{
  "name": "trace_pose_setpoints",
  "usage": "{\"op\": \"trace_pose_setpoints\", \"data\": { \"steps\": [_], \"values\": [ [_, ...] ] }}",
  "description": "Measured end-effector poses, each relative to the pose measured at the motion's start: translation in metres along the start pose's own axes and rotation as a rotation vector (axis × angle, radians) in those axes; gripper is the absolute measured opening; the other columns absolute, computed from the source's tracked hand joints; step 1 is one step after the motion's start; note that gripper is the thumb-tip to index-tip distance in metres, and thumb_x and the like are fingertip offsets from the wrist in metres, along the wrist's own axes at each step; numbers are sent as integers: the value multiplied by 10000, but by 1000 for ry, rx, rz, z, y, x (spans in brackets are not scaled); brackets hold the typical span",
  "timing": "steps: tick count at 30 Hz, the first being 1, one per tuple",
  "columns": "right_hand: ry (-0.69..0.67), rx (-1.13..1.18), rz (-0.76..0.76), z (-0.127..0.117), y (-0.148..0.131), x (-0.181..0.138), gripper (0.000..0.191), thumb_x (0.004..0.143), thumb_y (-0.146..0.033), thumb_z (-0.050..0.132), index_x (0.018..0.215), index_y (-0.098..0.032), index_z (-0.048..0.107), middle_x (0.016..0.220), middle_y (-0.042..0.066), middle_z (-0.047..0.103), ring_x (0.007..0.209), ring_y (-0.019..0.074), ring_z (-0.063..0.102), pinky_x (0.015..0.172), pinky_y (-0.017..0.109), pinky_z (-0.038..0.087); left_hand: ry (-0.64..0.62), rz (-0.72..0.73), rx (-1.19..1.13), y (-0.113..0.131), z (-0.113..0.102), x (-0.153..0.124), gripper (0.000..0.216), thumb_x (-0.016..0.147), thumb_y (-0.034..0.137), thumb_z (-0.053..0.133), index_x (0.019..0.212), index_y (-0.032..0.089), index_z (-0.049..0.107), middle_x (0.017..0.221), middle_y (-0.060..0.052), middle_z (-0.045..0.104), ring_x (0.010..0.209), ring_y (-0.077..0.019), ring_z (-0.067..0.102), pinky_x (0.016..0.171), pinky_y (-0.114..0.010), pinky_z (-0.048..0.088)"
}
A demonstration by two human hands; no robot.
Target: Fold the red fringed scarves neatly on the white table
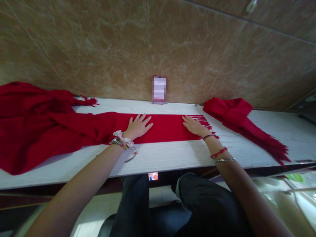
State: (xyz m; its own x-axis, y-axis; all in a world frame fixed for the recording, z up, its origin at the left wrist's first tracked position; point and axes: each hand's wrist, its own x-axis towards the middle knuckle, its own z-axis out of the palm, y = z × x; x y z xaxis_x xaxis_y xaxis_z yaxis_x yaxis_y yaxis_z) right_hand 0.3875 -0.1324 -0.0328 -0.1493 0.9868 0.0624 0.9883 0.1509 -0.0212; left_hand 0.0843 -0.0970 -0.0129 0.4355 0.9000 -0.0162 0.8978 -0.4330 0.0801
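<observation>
A red fringed scarf (165, 128) lies along the white tabletop, smooth and flat between my hands. Fingers spread, my left hand (138, 126) rests palm down on the flat stretch. Close to the fringed end, my right hand (194, 126) also lies flat on the cloth, fingers stretched out. Strands of the fringe (204, 121) fan out just beyond it. Left of my left hand the red cloth widens into loose wrinkles and a heap (32, 121). On the right lies another red scarf (229, 113), folded over at the top, its fringe pointing toward the front edge.
Behind the white tabletop (158, 154) rises a brown marbled wall (111, 49). A small blurred-out card or device (159, 89) stands against it at the middle. My legs (204, 204) are below the table's front edge. A dark object (308, 103) sits at the far right.
</observation>
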Motion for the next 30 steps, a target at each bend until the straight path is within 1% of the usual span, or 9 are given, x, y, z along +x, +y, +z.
{"op": "trace_pose_setpoints", "data": {
  "steps": [4,6,8,11,17,20,22,28,30],
  "values": [
    [76,8,229,-2,53,-20,465,918,-286,296,1318,-121,465,1401,217,410,1283,360,378,969,610,330,-1,0,3,0,0,1,566,927,499,199,1438,265,268,1526,-58,194,1389,-311,168,1072,-571,188],
    [112,-4,277,-6,65,-25,466,912,-271,301,1298,-76,474,1381,268,408,1271,391,375,957,607,331,-2,0,1,0,1,2,567,927,501,196,1438,264,266,1526,-58,191,1389,-312,167,1070,-572,189],
    [161,-13,301,-11,62,-22,479,916,-267,288,1311,-45,446,1400,291,361,1295,393,334,977,585,319,0,3,4,-1,2,2,567,927,500,195,1437,262,271,1526,-60,191,1388,-313,171,1069,-573,190],
    [196,0,246,-18,28,-3,500,931,-294,278,1363,-67,386,1456,234,304,1349,340,263,1027,520,312,6,2,10,-2,2,3,565,928,498,198,1434,261,278,1524,-63,197,1387,-312,175,1069,-570,191],
    [95,94,-161,-19,-80,38,539,943,-395,285,1420,-146,320,1505,142,251,1380,292,208,1072,511,249,-5,-9,4,0,1,2,569,927,505,197,1441,268,256,1529,-56,180,1392,-303,163,1077,-565,182],
    [-13,67,-202,-11,-94,40,532,947,-376,273,1420,-136,321,1497,138,269,1373,286,232,1067,523,256,-13,-20,5,2,-1,0,565,929,500,199,1440,268,259,1528,-56,183,1393,-293,166,1081,-553,183],
    [-37,49,-168,-6,-81,37,519,950,-351,256,1424,-148,313,1498,127,268,1370,280,244,1057,545,263,-15,-21,4,2,-1,0,562,929,498,199,1439,271,263,1527,-53,187,1394,-289,166,1082,-551,184],
    [16,-10,127,-3,8,10,497,931,-303,285,1390,-134,369,1460,166,334,1335,311,316,1021,584,306,-14,-16,-5,2,-2,-1,561,928,497,201,1435,269,274,1525,-52,195,1394,-290,165,1082,-558,176],
    [51,-13,200,-4,28,5,481,921,-280,293,1357,-115,414,1432,199,370,1310,337,353,992,607,327,-11,-13,-13,1,-1,-1,562,928,499,201,1434,267,278,1524,-53,198,1394,-293,165,1080,-563,177]
  ]
}}
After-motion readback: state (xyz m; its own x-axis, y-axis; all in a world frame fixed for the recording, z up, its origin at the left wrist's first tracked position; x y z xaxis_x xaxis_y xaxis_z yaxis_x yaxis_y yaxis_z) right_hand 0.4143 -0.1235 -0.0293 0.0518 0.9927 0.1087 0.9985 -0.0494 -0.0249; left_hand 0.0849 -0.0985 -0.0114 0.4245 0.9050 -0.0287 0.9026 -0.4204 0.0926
